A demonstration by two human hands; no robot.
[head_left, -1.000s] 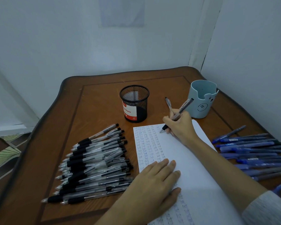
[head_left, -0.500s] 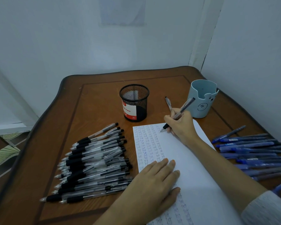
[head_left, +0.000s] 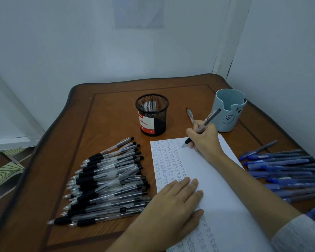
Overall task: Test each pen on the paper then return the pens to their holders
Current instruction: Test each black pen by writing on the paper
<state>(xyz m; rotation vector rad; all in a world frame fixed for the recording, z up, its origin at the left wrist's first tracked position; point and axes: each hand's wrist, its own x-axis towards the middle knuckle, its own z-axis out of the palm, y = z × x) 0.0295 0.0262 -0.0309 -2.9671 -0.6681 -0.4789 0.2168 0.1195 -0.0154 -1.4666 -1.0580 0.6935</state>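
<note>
My right hand (head_left: 205, 140) grips a clear black-tipped pen (head_left: 208, 120), its tip touching the white paper (head_left: 218, 188) near the top edge. A second pen (head_left: 189, 114) sticks out behind that hand; whether the hand holds it is unclear. My left hand (head_left: 173, 206) lies flat on the paper's lower left, fingers straight. Rows of small handwritten words fill the paper's left side. A black mesh holder (head_left: 152, 114) and a light blue cup holder (head_left: 228, 110) stand behind the paper. Several black pens (head_left: 107, 179) lie heaped on the left, several blue pens (head_left: 284, 170) on the right.
The wooden table (head_left: 98, 115) sits in a room corner, white walls close behind and to the right. Its left edge drops to a patterned floor (head_left: 4, 170).
The right hand's pen tip has shifted slightly along the top of the paper while writing. The left hand stays flat in place.
</note>
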